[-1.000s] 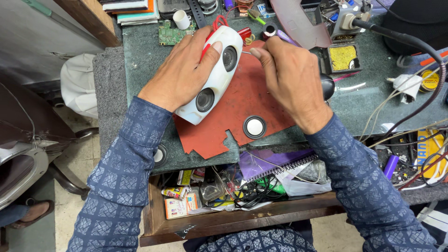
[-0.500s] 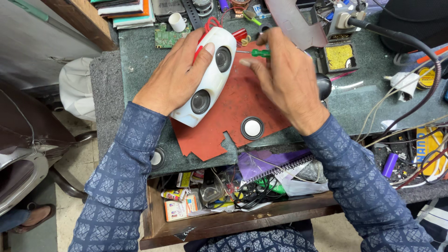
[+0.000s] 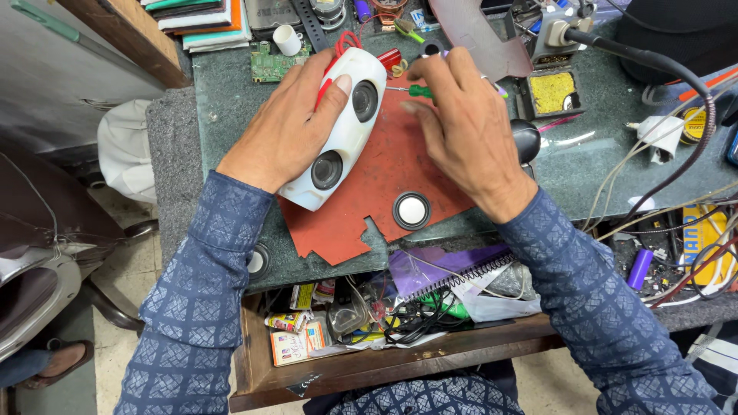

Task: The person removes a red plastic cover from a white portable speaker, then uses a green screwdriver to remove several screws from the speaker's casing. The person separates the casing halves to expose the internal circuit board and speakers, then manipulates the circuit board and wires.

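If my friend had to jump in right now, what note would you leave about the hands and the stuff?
Left hand: gripping the white speaker shell, which lies tilted on the red mat.
Right hand: pinching a small green-handled screwdriver, tip pointed at the shell's upper end.
Nearby: a round white disc lies loose on the mat; the drawer below stands open.
Done: cannot tell whether any screw is out.
Left: the shell remains in one piece.

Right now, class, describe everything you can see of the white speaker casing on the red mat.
The white speaker casing is an elongated, rounded shell, seemingly glossy plastic, with two dark round speaker openings. It lies tilted on the red mat. Red wires emerge at its far end. The left hand grips its side; the right hand holds a green-handled screwdriver beside it.
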`<action>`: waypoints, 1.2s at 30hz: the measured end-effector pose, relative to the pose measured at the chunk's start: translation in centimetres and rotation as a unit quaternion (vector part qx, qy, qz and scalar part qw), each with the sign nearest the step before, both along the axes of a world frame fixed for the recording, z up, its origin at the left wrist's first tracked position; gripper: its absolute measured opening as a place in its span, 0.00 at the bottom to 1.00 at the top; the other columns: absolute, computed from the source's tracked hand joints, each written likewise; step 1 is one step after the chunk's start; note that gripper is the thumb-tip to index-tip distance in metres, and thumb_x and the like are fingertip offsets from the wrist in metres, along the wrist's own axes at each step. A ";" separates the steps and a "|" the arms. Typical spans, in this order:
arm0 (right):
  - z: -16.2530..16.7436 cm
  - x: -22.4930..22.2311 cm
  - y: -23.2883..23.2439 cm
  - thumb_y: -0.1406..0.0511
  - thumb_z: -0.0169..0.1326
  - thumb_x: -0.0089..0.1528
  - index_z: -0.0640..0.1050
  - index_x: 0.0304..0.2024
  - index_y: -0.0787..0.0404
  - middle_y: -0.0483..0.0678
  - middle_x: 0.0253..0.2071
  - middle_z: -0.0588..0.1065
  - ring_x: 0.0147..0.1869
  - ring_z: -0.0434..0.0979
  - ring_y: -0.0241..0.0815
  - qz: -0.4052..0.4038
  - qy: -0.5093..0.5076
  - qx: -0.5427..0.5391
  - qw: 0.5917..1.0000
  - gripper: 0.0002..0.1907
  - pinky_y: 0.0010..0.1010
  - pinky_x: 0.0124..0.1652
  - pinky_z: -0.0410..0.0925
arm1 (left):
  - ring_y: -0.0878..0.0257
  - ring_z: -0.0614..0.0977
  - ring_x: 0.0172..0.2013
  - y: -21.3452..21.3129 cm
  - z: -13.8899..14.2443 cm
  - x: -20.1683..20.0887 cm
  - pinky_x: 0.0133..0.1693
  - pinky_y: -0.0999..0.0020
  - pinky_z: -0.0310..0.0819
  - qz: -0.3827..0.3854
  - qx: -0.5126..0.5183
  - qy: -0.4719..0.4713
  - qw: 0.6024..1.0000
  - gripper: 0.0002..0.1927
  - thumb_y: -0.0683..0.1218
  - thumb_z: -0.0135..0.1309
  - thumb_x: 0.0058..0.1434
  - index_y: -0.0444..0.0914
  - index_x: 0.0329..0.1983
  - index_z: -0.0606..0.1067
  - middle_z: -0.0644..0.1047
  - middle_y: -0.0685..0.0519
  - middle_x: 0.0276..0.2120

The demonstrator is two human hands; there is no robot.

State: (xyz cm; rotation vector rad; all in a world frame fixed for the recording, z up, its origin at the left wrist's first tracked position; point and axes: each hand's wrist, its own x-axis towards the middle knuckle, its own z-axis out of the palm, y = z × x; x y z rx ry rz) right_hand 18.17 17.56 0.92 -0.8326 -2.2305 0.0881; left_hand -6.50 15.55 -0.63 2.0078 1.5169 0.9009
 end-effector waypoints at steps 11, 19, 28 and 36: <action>0.9 -0.6 -0.2 0.64 0.57 0.68 0.73 0.44 0.64 0.55 0.33 0.72 0.35 0.74 0.60 -0.077 -0.050 -0.063 0.994 0.10 0.48 0.34 0.65 | 0.38 0.74 0.60 0.1 -0.2 0.0 0.59 0.52 0.66 0.003 -0.010 0.004 1.000 0.29 0.58 0.38 0.76 0.32 0.70 0.62 0.72 0.33 0.58; 0.9 -0.5 -0.3 0.63 0.60 0.68 0.71 0.48 0.64 0.54 0.36 0.71 0.35 0.74 0.57 -0.049 -0.029 -0.058 0.997 0.14 0.45 0.36 0.66 | 0.39 0.73 0.60 0.1 -0.1 0.0 0.60 0.52 0.66 0.004 -0.019 0.002 1.000 0.29 0.58 0.37 0.76 0.33 0.70 0.62 0.72 0.34 0.59; 0.5 -0.3 -0.6 0.72 0.56 0.70 0.71 0.52 0.66 0.55 0.44 0.73 0.46 0.76 0.58 0.003 0.034 -0.071 0.997 0.10 0.45 0.44 0.68 | 0.39 0.74 0.60 0.0 -0.1 -0.1 0.59 0.52 0.66 -0.003 -0.002 -0.001 1.000 0.29 0.58 0.38 0.76 0.32 0.69 0.62 0.72 0.33 0.59; 1.5 1.6 -2.2 0.77 0.54 0.65 0.75 0.47 0.62 0.53 0.43 0.72 0.46 0.75 0.57 -0.061 -0.017 -0.021 0.998 0.10 0.45 0.45 0.66 | 0.36 0.77 0.54 -0.2 0.6 0.3 0.54 0.48 0.69 0.025 -0.023 0.019 0.999 0.30 0.60 0.42 0.74 0.36 0.69 0.64 0.76 0.32 0.52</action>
